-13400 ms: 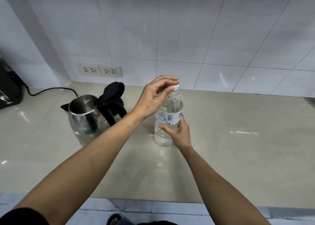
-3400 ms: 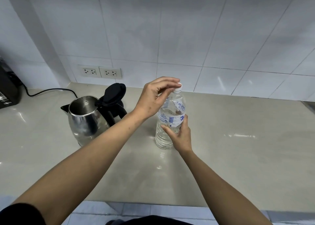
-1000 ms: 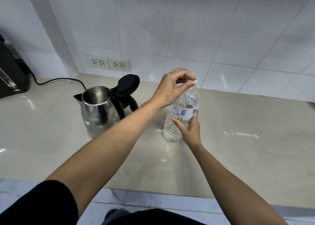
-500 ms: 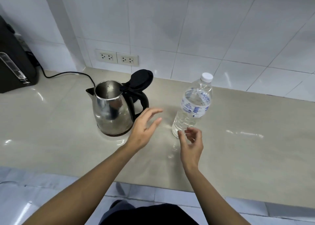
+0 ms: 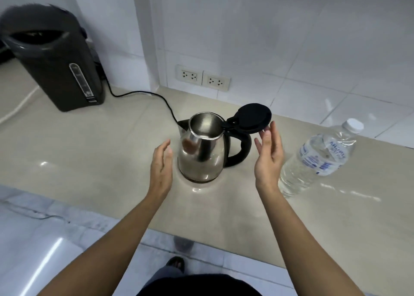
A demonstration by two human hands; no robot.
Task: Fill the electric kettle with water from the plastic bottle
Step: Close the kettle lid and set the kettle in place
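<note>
Both hands are open and hold nothing: the left hand point(image 5: 160, 168) and right hand point(image 5: 268, 159) flank the steel electric kettle point(image 5: 201, 154). Its lid point(image 5: 253, 118) stands open. The capped plastic bottle point(image 5: 318, 159) stands to the right.

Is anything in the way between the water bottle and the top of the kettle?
Nothing is resting on the counter between them. The open right hand is raised between the bottle and the kettle. The bottle's white cap is on. The kettle's black lid is flipped open.
</note>
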